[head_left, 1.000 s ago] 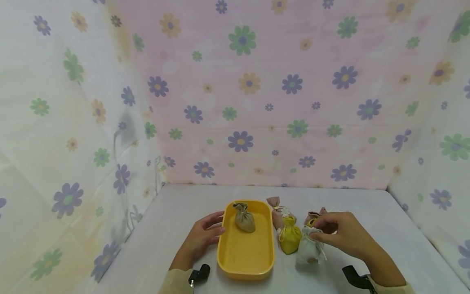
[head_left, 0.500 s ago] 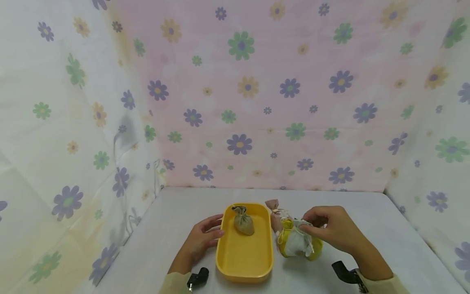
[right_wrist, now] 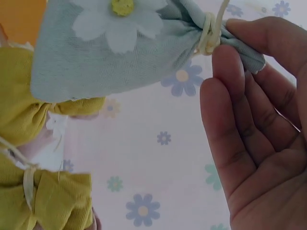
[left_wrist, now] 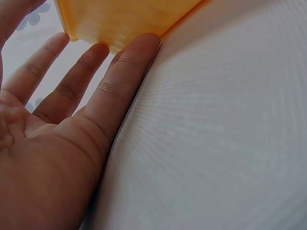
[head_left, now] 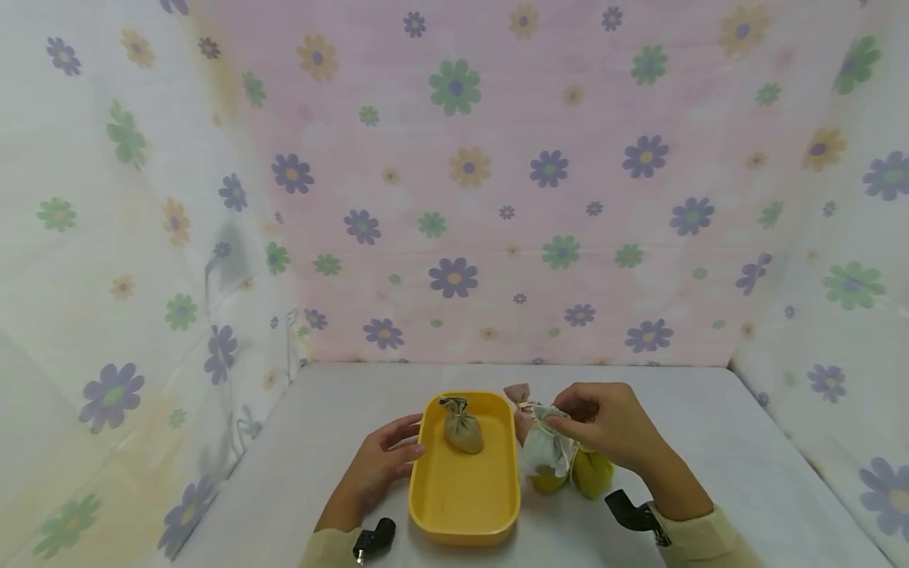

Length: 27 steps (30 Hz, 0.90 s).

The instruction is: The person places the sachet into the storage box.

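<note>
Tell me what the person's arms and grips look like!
The left sleeve and right sleeve are pale beige. At each wrist sits a black, bent gadget: the left wrist camera and right wrist camera. The left grip and right grip wear no gloves.

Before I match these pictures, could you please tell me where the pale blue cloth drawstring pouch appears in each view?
Head: the pale blue pouch is low, right of centre, pinched by the right hand.
Left wrist: not in it.
Right wrist: across the top, left of centre.
Shared landmark: the yellow, round-cornered plastic tray, at low centre, top edge and top-left corner respectively.
</note>
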Each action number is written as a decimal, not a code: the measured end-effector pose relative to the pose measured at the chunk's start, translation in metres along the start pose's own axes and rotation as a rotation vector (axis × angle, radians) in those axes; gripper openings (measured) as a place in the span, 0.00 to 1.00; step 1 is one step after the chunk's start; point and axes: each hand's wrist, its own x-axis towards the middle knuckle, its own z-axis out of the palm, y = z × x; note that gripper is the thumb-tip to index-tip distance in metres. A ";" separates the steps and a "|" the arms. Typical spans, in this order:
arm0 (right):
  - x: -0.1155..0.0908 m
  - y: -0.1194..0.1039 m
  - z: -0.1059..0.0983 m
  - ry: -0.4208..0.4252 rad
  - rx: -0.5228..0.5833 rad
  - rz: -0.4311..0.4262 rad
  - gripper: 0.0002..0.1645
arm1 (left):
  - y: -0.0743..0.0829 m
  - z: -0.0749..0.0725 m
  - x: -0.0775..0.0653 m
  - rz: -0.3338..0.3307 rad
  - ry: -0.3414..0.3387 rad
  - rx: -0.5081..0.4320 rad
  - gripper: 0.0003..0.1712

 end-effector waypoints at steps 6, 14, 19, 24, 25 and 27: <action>0.011 -0.005 0.011 0.023 -0.007 0.028 0.07 | -0.002 -0.002 -0.001 -0.012 -0.005 -0.016 0.38; 0.025 -0.011 0.021 0.029 0.002 0.091 0.09 | -0.001 0.000 -0.001 -0.016 -0.003 -0.039 0.38; 0.032 -0.016 0.026 0.033 0.006 0.129 0.09 | 0.000 0.001 -0.002 -0.024 0.001 -0.043 0.39; 0.039 -0.019 0.032 0.037 0.001 0.176 0.09 | -0.001 0.000 -0.001 -0.025 -0.002 -0.039 0.39; 0.040 -0.019 0.034 0.040 0.001 0.184 0.10 | 0.000 0.000 -0.001 -0.024 -0.003 -0.038 0.39; 0.043 -0.019 0.037 0.047 0.005 0.202 0.09 | 0.000 0.000 0.000 -0.023 -0.004 -0.038 0.39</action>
